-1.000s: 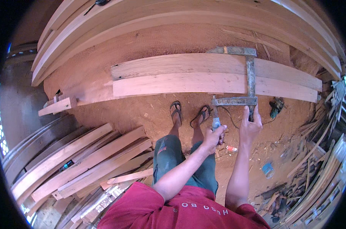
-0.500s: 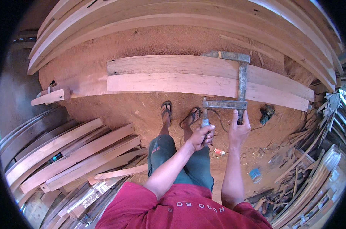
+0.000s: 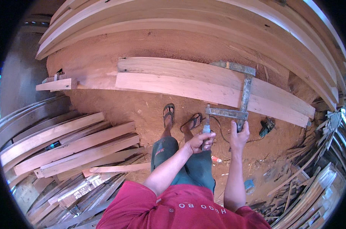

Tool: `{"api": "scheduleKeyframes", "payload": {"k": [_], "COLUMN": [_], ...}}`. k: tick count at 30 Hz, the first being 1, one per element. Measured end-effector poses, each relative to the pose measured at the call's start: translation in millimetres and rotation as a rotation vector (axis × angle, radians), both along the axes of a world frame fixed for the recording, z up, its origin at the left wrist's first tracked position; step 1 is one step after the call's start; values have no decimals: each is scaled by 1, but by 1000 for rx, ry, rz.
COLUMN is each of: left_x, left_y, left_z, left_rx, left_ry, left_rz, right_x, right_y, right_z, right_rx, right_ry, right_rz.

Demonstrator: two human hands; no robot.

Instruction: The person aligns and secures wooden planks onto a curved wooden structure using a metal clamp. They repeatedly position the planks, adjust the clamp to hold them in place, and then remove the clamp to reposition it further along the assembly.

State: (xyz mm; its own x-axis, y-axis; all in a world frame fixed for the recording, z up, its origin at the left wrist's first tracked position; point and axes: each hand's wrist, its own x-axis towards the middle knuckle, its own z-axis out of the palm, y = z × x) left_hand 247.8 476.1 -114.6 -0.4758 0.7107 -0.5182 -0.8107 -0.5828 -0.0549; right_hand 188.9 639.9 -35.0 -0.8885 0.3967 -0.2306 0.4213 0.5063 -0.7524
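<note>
A large metal bar clamp (image 3: 246, 91) spans two long planks, the far plank (image 3: 180, 65) and the near plank (image 3: 173, 84), which lie side by side. Its fixed jaw is at the far plank's outer edge, and its sliding jaw (image 3: 227, 113) is on my side of the near plank. My left hand (image 3: 202, 142) is closed around the clamp's screw handle (image 3: 206, 128), thumb pointing right. With my right hand (image 3: 239, 138) I grip the near end of the clamp's bar, just below the sliding jaw. Whether the screw pad touches the wood I cannot tell.
Long boards (image 3: 173, 24) line the far side. Stacked planks (image 3: 77, 152) fill the left. A dark green power tool (image 3: 267, 126) with a cord lies on the dirt floor at right, near scrap wood (image 3: 291, 191). A short block (image 3: 57, 84) sits at far left.
The whole view has shifted and turned slightly, so planks and clamp appear lower and more tilted. My left thumb now sticks out more to the right. Both hands keep their hold on the clamp.
</note>
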Motion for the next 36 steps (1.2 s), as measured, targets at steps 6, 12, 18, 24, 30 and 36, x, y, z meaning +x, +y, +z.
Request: {"api": "scheduleKeyframes", "payload": {"k": [6,12,18,24,30,36], "left_x": [1,2,-5,-7,-2,-4], "left_y": [13,39,10,7,33,33], "left_z": [20,24,9,13,17,17], "left_rx": [-439,-1168,-604,-448,-1062,-1178], "left_ry": [-44,103,50,-79,-7,38], "left_rz": [-16,-88,-69,-143,-141,-223], "right_x": [-1,-2,-1,-4,-2,-3], "right_y": [0,5,8,8,8,3], "right_z": [-3,-5,-8,-1,-6,-6], "right_rx": [-29,-23,-45,-42,-43,-57], "right_ry": [16,15,-46,-131,-65,-32], "right_rz": [22,38,24,-12,-11,-34]}}
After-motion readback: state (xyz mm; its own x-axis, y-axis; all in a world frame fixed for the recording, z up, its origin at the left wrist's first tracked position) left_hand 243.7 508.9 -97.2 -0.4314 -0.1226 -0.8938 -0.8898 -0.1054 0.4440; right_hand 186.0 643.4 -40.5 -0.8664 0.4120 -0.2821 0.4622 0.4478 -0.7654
